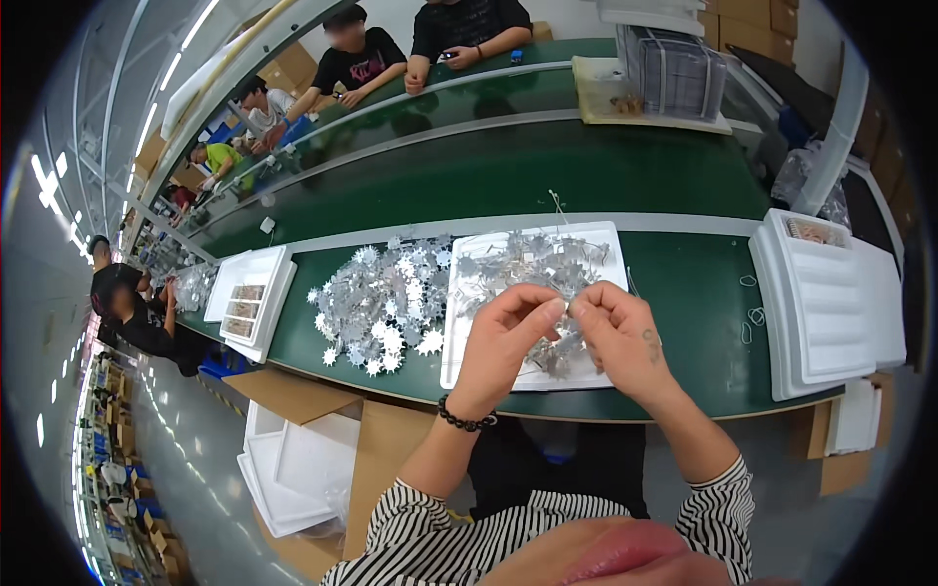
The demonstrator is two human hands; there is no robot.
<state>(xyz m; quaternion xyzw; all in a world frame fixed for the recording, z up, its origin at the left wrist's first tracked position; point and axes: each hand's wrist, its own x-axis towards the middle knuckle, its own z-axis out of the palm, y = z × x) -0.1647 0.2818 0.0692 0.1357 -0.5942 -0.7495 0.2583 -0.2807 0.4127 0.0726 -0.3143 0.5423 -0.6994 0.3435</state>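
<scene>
Both my hands meet above a shallow white tray, fingertips pinched close together. Thumb and forefinger of my left hand are pressed together at a tiny item that I cannot make out. My right hand pinches at the same spot, its other fingers curled in. Under them the tray holds a heap of small silvery pieces with thin pale strands among them. Left of the tray, a large pile of flat silver star-shaped pieces lies directly on the green table.
White trays are stacked at the right, and a compartmented tray stands at the left. An open cardboard box with white trays sits below the table edge. Across the green bench, several people work.
</scene>
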